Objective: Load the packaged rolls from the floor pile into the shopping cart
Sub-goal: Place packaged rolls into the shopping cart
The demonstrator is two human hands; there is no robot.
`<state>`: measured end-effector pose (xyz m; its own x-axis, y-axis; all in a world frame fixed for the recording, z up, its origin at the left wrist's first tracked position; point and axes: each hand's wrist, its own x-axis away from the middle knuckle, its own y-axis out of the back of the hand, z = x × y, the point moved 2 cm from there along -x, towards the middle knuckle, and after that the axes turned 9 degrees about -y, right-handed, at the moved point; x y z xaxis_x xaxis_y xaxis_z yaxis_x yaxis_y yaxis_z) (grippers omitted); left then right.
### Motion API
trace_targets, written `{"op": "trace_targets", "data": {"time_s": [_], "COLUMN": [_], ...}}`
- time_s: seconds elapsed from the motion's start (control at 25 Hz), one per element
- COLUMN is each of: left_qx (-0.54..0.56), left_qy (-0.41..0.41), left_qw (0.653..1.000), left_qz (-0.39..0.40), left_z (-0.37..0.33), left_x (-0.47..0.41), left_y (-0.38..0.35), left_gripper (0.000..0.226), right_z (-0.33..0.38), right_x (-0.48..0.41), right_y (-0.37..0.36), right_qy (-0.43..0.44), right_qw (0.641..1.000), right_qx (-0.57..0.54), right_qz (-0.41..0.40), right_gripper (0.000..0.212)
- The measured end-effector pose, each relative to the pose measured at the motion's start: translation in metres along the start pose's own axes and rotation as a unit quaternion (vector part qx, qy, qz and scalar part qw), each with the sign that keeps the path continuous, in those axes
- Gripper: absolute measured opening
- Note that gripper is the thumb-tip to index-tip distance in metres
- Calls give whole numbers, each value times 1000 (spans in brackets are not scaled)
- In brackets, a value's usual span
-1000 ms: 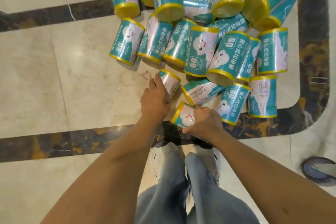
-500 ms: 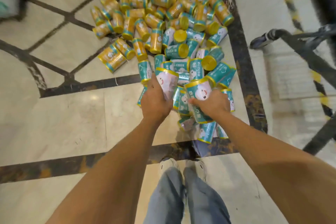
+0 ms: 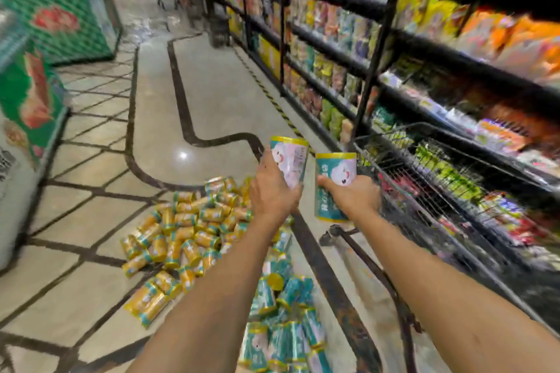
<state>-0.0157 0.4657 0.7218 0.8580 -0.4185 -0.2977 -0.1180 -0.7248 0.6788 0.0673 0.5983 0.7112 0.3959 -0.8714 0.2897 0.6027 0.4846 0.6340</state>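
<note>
grips a teal roll (image 3: 290, 159) upright in the left hand (image 3: 274, 192), clasps a second roll (image 3: 335, 171) in the right hand (image 3: 354, 197), both aloft just beside the wire shopping cart (image 3: 430, 172), above the floor pile (image 3: 194, 227).

Single view: head-worn cam, wide-angle, edges bowed + motion-blurred. Faces fwd + down along shop aisle. Both forearms enter from bottom edge. Left hand (image 3: 274, 194) round left roll (image 3: 290, 160), right hand (image 3: 354, 195) round right roll (image 3: 335, 172), at frame ctr, nearest to lens. Floor pile (image 3: 194, 221) lower-left of ctr, seen from above. Shopping cart (image 3: 403, 166) just right of hands. Shelving (image 3: 333, 48) fills right side, receding to top. Green display (image 3: 60, 18) at far-left edge.
</note>
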Motion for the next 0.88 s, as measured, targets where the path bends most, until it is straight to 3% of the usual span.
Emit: {"op": "trace_targets", "data": {"time_s": [0.2,0.44,0.68,0.88], "left_qx": [20,55,76,55], "left_qy": [-112,-230,-239,-224], "left_qw": [992,963,945,946], "left_qz": [49,132,211,228], "left_z": [-89,-179,-246,-276], "left_x": [-68,-84,-89,-101], "left_y": [-20,-80,-180,-254], "left_gripper": [86,93,93,84], "right_z": [26,-10,-70,-101], "right_x": [-28,-49,-113,-179], "right_y": [93,182,238,261], "right_qy": [-40,-110,-177,-211], "right_qw": [990,961,944,945], "right_qx": [-70,-138,-146,-134], "right_qz": [-114,-214,-237,-210], "right_gripper": [73,64,64,57]}}
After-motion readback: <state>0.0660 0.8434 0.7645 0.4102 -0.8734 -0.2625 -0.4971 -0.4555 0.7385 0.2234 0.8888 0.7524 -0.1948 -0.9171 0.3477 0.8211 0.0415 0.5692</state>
